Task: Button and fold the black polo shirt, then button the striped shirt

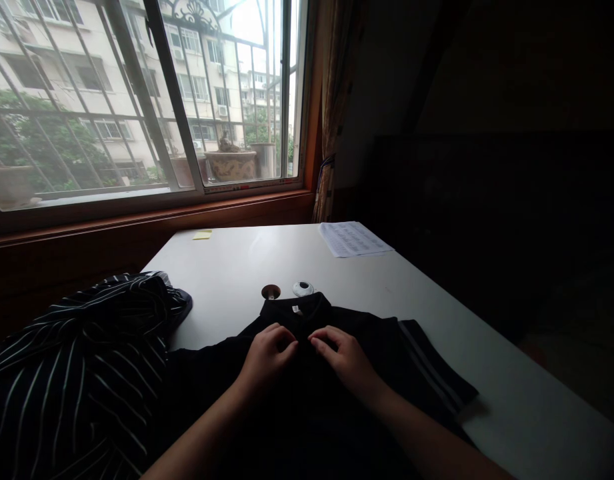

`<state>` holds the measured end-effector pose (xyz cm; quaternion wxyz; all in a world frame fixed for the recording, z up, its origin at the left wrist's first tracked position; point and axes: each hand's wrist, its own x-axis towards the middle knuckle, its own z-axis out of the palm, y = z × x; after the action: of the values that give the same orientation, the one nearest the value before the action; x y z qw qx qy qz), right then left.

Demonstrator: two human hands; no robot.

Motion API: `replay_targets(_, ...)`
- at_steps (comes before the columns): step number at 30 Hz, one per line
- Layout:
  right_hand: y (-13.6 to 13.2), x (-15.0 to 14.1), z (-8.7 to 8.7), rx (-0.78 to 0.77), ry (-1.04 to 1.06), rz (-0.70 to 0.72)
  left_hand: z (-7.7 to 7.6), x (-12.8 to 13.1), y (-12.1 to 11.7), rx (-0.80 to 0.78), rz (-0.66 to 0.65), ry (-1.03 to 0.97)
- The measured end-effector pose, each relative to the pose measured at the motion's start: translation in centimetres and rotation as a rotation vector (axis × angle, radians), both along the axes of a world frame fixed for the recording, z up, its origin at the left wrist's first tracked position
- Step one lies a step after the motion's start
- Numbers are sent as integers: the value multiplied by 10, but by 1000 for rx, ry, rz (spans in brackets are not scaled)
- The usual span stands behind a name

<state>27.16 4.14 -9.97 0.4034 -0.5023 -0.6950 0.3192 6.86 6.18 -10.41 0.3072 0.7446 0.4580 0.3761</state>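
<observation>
A black collared shirt [307, 407] lies spread out, its collar [277, 309] toward the far side and a small white label inside the neck. Grey stripes run along its right sleeve [431, 360]. At the front of the neck, my left hand [267, 353] is closed in a pinch on the shirt, just left of the opening. My right hand [349, 363] pinches the shirt on the other side, a short gap away. The cloth between the fingertips is too dark to make out in detail.
The shirt lies on a white table [237, 260]. A heaped black garment with white stripes [87, 360] is at the left. Beyond the collar are a round table hole [271, 291] and a white ring-shaped cover [303, 289]. Printed sheets [355, 239] and a yellow note [202, 235] lie farther back.
</observation>
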Motion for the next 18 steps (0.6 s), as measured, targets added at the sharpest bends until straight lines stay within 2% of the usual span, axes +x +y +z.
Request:
replay_targets(4, 0, 1, 0, 65, -56, -7, -3, -4, 1, 36, 19, 104)
replay_targets(10, -2, 0, -1, 118, -207, 102, -5, -13, 7, 154, 18, 254)
replay_targets(14, -4, 0, -4, 101, -392, 105, -9, -16, 11, 203, 30, 278)
replay_targets(18, -6, 1, -5, 92, -476, 108, -10, -15, 10, 236, 2, 258)
